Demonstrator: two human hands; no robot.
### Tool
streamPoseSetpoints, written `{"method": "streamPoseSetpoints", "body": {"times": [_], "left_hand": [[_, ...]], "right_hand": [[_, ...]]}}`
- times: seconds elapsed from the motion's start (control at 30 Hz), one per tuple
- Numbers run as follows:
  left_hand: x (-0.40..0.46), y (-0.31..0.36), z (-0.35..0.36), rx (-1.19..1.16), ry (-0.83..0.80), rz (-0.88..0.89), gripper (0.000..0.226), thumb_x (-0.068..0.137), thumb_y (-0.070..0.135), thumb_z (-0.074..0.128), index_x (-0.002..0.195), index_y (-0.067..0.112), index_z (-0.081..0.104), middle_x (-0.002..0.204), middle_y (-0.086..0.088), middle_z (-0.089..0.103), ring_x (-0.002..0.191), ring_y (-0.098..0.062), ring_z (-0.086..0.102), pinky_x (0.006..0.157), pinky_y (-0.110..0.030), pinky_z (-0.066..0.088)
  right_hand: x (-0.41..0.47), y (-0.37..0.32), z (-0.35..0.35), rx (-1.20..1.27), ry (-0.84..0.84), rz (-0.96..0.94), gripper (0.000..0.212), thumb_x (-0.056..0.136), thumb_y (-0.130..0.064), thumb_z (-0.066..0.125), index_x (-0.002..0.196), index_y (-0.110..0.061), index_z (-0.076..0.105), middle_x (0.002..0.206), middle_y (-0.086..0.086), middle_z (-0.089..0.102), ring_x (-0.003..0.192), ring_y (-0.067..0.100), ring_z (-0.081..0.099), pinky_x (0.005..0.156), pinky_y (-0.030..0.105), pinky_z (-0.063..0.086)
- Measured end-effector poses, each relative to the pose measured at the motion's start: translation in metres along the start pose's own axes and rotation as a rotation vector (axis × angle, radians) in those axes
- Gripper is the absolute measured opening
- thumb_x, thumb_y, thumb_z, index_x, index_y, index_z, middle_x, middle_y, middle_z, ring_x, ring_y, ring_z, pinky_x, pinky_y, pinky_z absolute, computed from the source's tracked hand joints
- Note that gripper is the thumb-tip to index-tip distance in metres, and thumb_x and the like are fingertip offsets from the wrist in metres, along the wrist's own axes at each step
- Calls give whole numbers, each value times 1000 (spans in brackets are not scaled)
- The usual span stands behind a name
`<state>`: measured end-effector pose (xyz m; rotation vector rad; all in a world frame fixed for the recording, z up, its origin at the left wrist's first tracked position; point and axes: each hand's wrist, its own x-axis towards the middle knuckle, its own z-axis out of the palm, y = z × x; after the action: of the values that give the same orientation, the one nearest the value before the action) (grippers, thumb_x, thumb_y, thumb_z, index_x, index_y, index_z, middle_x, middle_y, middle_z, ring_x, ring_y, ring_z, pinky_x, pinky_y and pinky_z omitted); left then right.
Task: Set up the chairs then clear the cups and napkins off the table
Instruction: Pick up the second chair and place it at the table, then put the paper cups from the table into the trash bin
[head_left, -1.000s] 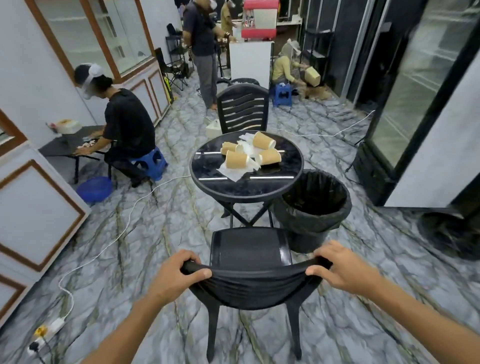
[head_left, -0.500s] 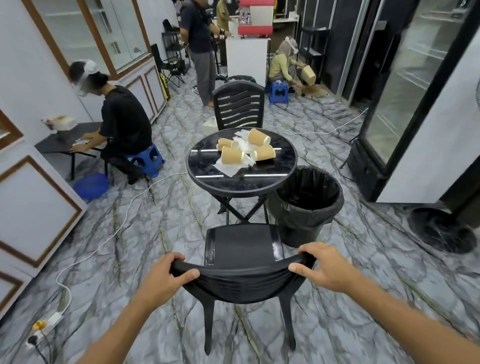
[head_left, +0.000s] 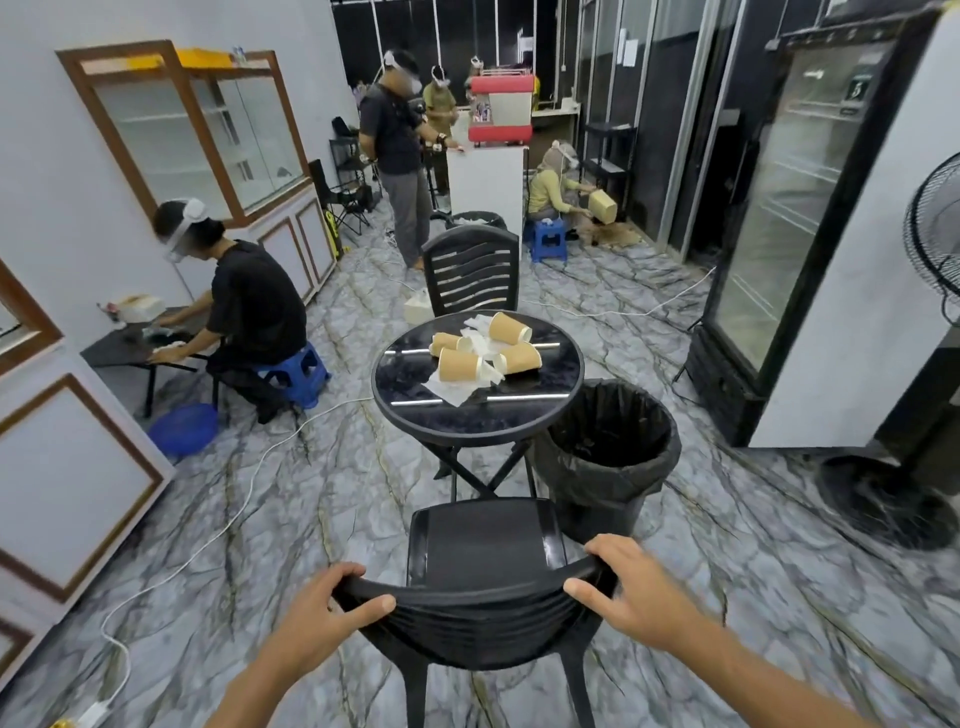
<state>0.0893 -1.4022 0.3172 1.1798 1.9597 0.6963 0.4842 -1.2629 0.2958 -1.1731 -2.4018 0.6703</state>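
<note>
Both hands, left hand (head_left: 317, 616) and right hand (head_left: 631, 597), clamp the near chair (head_left: 483, 597) backrest; chair now nearer the table (head_left: 478, 415); cups (head_left: 460, 364) untouched.

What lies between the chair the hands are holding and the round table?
In the head view, only bare marble floor separates the near chair from the table; the bin stands off to the right.
</note>
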Motion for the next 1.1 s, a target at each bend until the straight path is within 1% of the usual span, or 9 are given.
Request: {"method": "streamPoseSetpoints", "body": {"times": [0.23,0.33,0.43,0.5,0.57,0.63,0.77,0.93,1.1], "left_hand": [[3,14,-13,-26,-4,-12,79,54,72,87,123,42,60,130,19,59,123,-8,52,98,-33,41],[6,29,-10,36,-35,19,68,63,50,91,123,45,60,130,21,60,124,-8,53,100,-32,42],[17,58,6,180,25,94,46,78,33,85,118,41,64,124,20,64,122,-8,59,88,-24,46],[27,90,26,294,84,156,38,83,33,81,116,38,63,119,16,65,116,-8,62,85,-18,45],[42,127,54,356,111,213,39,87,32,78,123,29,62,121,7,66,116,-13,63,90,-22,46],[57,168,89,441,42,231,46,92,38,71,133,21,58,129,3,63,118,-13,60,97,-22,44],[86,259,159,467,-105,251,61,96,56,55,148,26,43,148,8,50,131,-11,49,107,-24,40],[105,352,230,458,-175,355,65,97,58,53,152,27,37,156,6,41,141,-14,41,115,-34,38],[118,409,274,459,-195,433,67,96,58,54,153,26,37,157,7,39,143,-13,39,114,-29,35]], "right_hand": [[8,7,-20,96,-140,99,66,83,-81,42,128,-35,54,127,-20,52,120,-2,44,99,14,35],[4,27,-36,91,-173,154,63,91,-67,46,141,-28,46,141,-17,46,131,3,40,107,21,34],[2,56,-61,36,-160,200,56,97,-52,47,146,-25,39,150,-11,39,136,6,36,110,22,31],[3,78,-86,-1,-166,222,57,97,-52,46,147,-25,37,153,-8,36,139,8,32,112,22,28],[6,102,-115,-32,-180,241,62,97,-56,44,149,-24,34,155,-6,34,141,11,30,113,25,28],[9,127,-146,-57,-195,252,67,95,-60,42,150,-23,32,155,-5,33,141,13,30,113,29,30],[19,171,-207,-109,-173,242,75,90,-67,40,150,-24,30,155,-4,34,140,15,31,112,31,33],[27,203,-262,-152,-103,182,72,91,-64,40,150,-23,30,154,-3,35,140,14,31,112,32,32],[31,227,-297,-198,-107,141,71,92,-65,39,148,-22,33,153,-2,37,139,15,34,112,32,32]]}}
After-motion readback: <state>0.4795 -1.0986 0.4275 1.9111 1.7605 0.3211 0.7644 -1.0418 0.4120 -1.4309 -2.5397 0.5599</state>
